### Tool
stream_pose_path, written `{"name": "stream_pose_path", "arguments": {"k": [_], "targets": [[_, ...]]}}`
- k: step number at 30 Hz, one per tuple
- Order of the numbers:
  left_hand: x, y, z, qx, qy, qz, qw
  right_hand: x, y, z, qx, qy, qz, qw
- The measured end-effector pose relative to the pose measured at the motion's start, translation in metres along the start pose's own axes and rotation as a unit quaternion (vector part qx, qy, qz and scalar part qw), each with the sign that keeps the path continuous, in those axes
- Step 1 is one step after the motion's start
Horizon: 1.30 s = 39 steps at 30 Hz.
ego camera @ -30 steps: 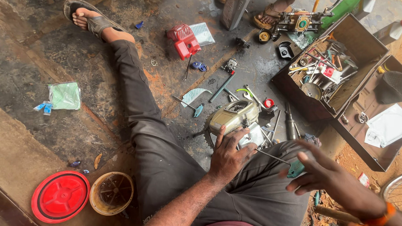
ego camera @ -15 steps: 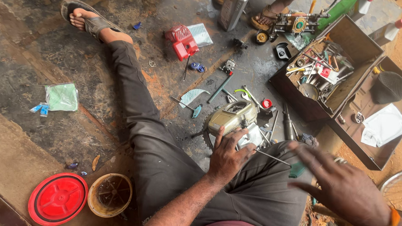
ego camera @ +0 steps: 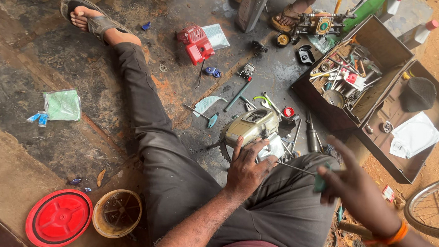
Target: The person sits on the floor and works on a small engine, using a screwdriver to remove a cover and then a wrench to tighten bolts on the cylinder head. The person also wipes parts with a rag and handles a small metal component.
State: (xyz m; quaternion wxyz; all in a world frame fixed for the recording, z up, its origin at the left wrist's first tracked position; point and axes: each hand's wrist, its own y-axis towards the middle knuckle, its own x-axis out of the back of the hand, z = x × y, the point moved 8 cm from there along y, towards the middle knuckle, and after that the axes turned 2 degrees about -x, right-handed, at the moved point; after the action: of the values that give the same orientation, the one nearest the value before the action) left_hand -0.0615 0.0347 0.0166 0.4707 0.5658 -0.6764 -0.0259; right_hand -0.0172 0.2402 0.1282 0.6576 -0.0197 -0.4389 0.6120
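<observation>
Your left hand (ego camera: 246, 169) lies flat, fingers spread, on the one small engine (ego camera: 253, 128) at mid-frame, between your legs. Your right hand (ego camera: 353, 184), lower right, is blurred; it pinches one thin screwdriver (ego camera: 300, 170) by its green handle, tip pointing toward the engine.

Count: one open metal toolbox (ego camera: 399, 56) upper right, tray crowded with tools, lid holding one dark cap (ego camera: 418, 94) and one white sheet (ego camera: 416, 134). One red engine cover (ego camera: 196, 43) upper centre. One grey oil bottle (ego camera: 251, 7) at the top edge. One green bottle (ego camera: 367, 8) and one more red-capped bottle at upper right. One red lid (ego camera: 58, 218) and one grimy round tub (ego camera: 117, 213) lower left. One green packet (ego camera: 62, 104) at left. One bicycle wheel rim (ego camera: 433, 210) lower right. Loose wrenches and small parts lie around the engine; too many to tally.

Surface: stained, oily concrete floor (ego camera: 39, 57), bare reddish earth at right. Another person's sandalled foot (ego camera: 289, 17) shows at the top.
</observation>
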Motion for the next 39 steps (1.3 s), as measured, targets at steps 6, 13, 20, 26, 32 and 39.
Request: {"name": "stream_pose_path", "arguments": {"k": [6,13,20,26,32,39], "targets": [[0.000,0.000,-0.001,0.009,-0.002,0.001,1.000,-0.002,-0.015,0.034,0.192,-0.209,0.033,0.958],[0.002,-0.001,0.001,0.002,0.003,-0.009,1.000,-0.019,-0.002,-0.001,-0.016,0.036,0.073,0.997],[0.002,-0.001,0.000,0.002,0.002,-0.005,1.000,-0.014,-0.034,0.043,0.340,-0.445,-0.069,0.826],[0.006,0.002,-0.001,0.003,-0.007,-0.012,1.000,-0.020,0.000,-0.019,-0.070,0.095,0.143,0.983],[0.009,0.003,-0.002,0.004,0.002,-0.011,1.000,-0.017,-0.030,0.035,0.397,-0.487,-0.058,0.776],[0.006,0.002,0.001,0.012,0.002,0.000,1.000,-0.011,-0.004,-0.013,-0.100,0.039,0.122,0.987]]}}
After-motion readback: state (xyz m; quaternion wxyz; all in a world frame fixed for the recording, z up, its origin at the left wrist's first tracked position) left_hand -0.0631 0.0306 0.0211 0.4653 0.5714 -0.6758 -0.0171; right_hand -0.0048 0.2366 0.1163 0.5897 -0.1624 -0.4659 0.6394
